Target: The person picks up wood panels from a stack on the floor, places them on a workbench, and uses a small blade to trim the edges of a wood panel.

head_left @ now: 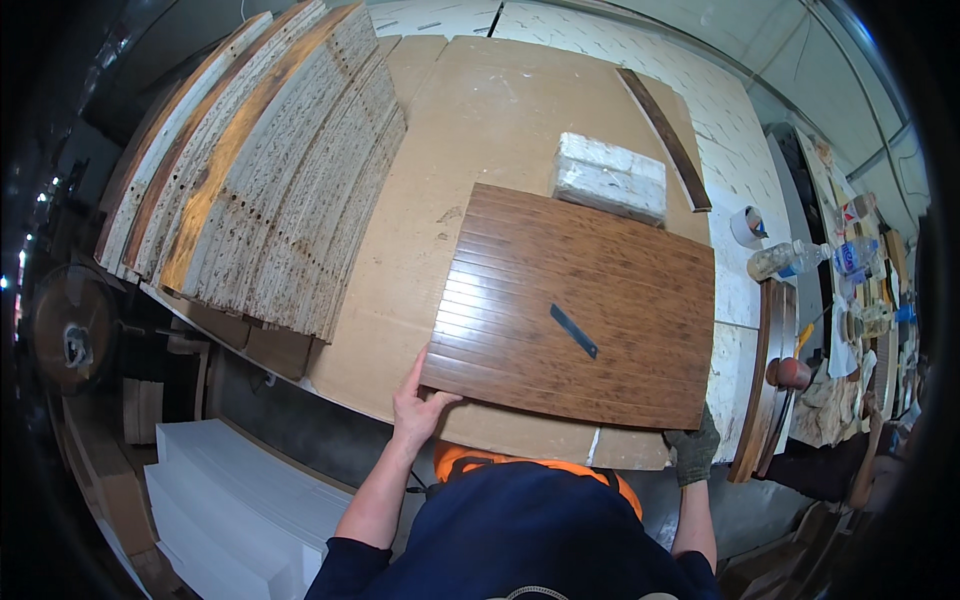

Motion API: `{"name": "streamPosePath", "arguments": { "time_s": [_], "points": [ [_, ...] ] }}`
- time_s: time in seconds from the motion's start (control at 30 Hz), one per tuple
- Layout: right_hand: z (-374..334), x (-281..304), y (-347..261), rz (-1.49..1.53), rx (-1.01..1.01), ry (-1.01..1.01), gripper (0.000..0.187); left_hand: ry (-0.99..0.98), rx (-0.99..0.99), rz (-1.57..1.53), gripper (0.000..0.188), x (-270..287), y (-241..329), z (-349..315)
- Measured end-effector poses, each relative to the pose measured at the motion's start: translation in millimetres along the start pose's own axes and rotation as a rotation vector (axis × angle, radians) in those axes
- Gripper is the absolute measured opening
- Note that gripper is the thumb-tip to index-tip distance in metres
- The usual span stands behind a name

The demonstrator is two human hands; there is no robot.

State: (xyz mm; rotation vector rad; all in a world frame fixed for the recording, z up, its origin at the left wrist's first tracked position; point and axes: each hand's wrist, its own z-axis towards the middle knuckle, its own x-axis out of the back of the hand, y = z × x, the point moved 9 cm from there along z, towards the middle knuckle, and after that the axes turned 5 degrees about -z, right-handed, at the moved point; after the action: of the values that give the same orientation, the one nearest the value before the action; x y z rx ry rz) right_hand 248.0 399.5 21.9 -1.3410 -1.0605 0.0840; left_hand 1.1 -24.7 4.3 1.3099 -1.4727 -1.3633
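Note:
A brown wood-grain panel (pixel 590 300) lies flat on a cardboard-covered bench (pixel 470 110). My bare left hand (pixel 417 405) grips the panel's near left corner, thumb on top. My right hand (pixel 693 447), in a dark glove, holds the near right corner from below. A small dark flat blade (pixel 573 331) rests on the middle of the panel. A white foam block (pixel 611 177) sits just beyond the panel's far edge.
A stack of worn, stained boards (pixel 260 170) leans at the left of the bench. A dark wooden strip (pixel 664 122) lies at the far right. Tape roll (pixel 746 226), plastic bottles (pixel 800 258) and tools crowd the right side. White slabs (pixel 240 500) sit on the floor, lower left.

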Motion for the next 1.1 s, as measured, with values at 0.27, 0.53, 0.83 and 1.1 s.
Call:
{"name": "streamPosePath", "arguments": {
  "time_s": [0.27,0.53,0.83,1.1],
  "points": [
    [4.6,3.8,11.4,0.025,0.036,-0.030,0.069,0.009,-0.033,0.050,0.085,4.5,-3.9,0.4],
    [-11.0,14.0,-181.5,-0.399,0.687,0.248,0.047,-0.002,-0.049,0.059,0.086,2.0,-4.5,0.6],
    [-5.5,-155.0,-253.1,-0.567,0.994,-0.260,0.034,0.196,-0.296,0.331,0.086,23.4,35.3,-10.5],
    [-17.6,-179.2,-220.1,-0.689,1.003,-0.338,0.034,-0.281,-0.854,1.040,0.040,-119.8,109.5,21.1]
  ]
}}
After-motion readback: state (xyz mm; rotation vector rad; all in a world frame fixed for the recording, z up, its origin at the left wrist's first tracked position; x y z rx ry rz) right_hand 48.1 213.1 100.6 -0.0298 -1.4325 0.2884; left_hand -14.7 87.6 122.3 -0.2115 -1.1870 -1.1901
